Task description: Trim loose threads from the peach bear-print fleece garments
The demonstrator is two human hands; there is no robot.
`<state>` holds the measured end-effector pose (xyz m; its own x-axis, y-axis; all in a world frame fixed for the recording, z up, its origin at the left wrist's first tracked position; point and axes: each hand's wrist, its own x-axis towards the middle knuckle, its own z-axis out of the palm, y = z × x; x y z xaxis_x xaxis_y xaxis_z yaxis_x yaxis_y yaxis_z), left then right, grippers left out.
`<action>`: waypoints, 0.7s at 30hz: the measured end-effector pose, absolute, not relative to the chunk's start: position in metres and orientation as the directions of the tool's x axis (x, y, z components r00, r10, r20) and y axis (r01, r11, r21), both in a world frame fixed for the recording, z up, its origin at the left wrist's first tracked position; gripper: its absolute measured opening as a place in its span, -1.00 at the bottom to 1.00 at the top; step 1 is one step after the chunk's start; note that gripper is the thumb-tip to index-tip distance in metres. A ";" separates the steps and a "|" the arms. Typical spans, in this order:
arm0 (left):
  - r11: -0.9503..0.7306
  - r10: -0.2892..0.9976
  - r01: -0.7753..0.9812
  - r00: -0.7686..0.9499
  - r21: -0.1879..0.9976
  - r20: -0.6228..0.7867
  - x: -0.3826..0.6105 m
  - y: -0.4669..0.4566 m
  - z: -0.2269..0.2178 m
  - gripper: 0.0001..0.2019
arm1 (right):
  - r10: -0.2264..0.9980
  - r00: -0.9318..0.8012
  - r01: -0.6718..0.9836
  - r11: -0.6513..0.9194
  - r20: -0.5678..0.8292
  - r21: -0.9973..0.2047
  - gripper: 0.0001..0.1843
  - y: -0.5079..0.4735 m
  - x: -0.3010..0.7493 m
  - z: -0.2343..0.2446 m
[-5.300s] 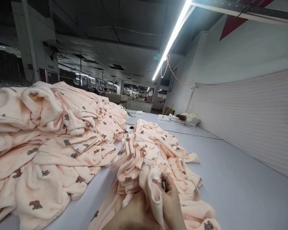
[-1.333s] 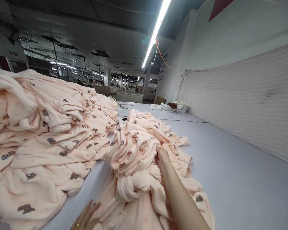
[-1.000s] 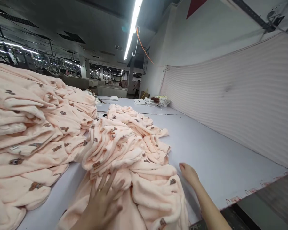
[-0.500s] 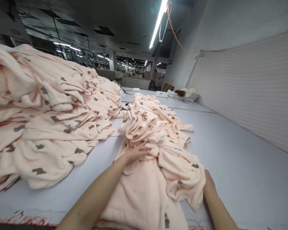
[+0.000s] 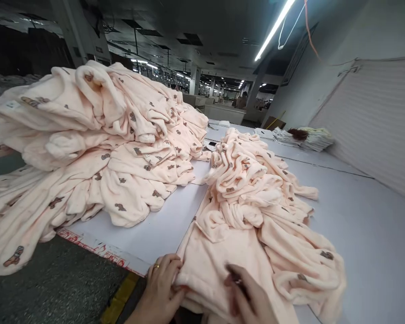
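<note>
A pale pink plush garment (image 5: 219, 252) with brown printed motifs lies in front of me, its upper part bunched up and its near edge at the table's front. My left hand (image 5: 162, 285), with a ring on one finger, pinches the left corner of that edge, thumb below and fingers above. Over the lower part of the garment is my right hand (image 5: 251, 297), smeared by motion. Its fingers are closed around a small dark tool (image 5: 239, 281) with a metallic glint; the blur hides its exact kind. A sleeve (image 5: 310, 274) spreads out to the right.
A large heap of similar pink garments (image 5: 145, 157) fills the left, partly hanging over the edge of the white table (image 5: 364, 243). Stacks of folded cloth (image 5: 315, 138) stand at the far right by the wall. Yellow tape (image 5: 119, 297) marks the floor.
My view has turned left. My left hand has come back from the bunched cloth to the near edge and gripped it. My right hand has moved from beside the sleeve to over the garment, holding a dark tool.
</note>
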<state>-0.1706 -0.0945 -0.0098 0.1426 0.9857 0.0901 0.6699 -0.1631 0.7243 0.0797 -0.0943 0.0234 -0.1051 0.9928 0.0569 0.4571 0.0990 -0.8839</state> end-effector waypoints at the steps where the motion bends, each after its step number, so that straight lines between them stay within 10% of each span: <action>1: -0.153 0.987 0.671 0.133 0.726 0.085 -0.165 -0.094 -0.010 -0.72 | 0.974 -0.176 0.487 0.212 0.142 -0.847 -0.69 -0.093 0.057 0.021; 8: -0.131 0.990 0.579 0.113 0.805 0.079 -0.155 -0.088 0.000 -0.84 | 0.935 -0.317 0.787 0.354 0.161 -0.505 -0.70 -0.089 0.019 0.009; 21: -0.222 0.973 0.539 0.065 0.812 0.222 -0.159 -0.086 -0.013 -0.76 | 0.964 -0.185 0.805 0.260 0.191 -0.533 -0.72 -0.097 0.022 0.009</action>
<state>-0.1587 -0.0855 -0.0125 0.0651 0.9728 0.2222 0.5394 -0.2216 0.8124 0.0215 -0.0966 0.0092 -0.1853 0.9640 0.1908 0.8048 0.2603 -0.5334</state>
